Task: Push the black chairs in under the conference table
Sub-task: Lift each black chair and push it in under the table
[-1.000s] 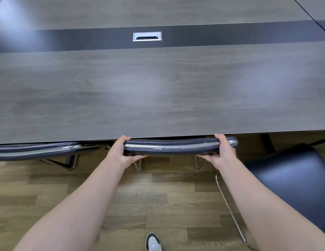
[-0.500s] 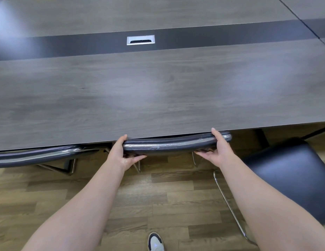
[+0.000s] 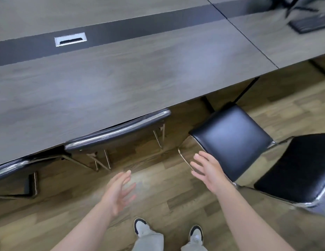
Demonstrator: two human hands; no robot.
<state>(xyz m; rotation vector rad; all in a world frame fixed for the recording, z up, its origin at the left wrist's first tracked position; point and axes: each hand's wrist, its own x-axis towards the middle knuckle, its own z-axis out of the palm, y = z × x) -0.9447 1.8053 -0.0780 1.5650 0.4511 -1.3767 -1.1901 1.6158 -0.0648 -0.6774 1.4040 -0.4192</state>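
Hands empty, fingers spread: left hand [image 3: 120, 192] low, right hand [image 3: 208, 169] by the near corner of the pulled-out black chair [image 3: 230, 140]. Neighbouring chair [image 3: 118, 131] already tucked under the table [image 3: 121, 78]. Best to grip the backrest [image 3: 299, 171], square up, push straight. Glossy padded vinyl, thin chrome tubing, matte woodgrain top.

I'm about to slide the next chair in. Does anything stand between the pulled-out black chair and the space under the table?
Possibly. Dark table legs stand under the conference table just beyond the pulled-out chair; it may need steering beside them. Nothing else shows on the floor between.
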